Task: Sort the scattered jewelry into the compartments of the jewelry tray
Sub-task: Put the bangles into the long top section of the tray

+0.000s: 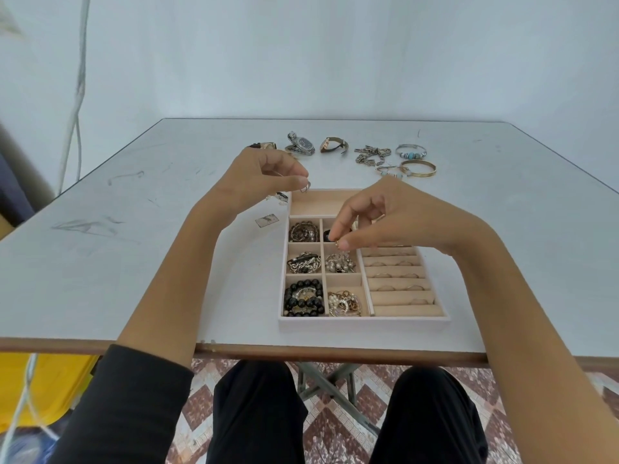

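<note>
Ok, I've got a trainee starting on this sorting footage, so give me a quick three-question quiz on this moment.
1. True or false: the left hand is empty.
2. Which compartment of the tray holds the black bead bracelet? A near-left; B far-left; C near-right.
3. What does the right hand pinch above the tray?

Key
1. False: it pinches a small ring.
2. A.
3. A gold ring.
</note>
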